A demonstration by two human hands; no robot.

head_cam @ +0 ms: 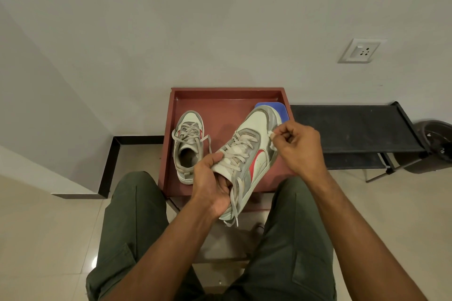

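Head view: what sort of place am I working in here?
Probably a corner of a home, maybe an entryway: a wall socket, tiled floor, a low black rack against the wall, and a red tray holding a sneaker.

A worn white-and-grey sneaker (pixel 254 129) with a red side stripe and loose laces sits tilted in the left hand (pixel 212 178), toe pointing away, and a small white wad (pixel 272 133) pinched by the right hand (pixel 300 146) touches its side.

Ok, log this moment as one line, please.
left hand grips shoe at collar | right hand pinches white wad against shoe's side | second shoe in tray | step: likely wiping
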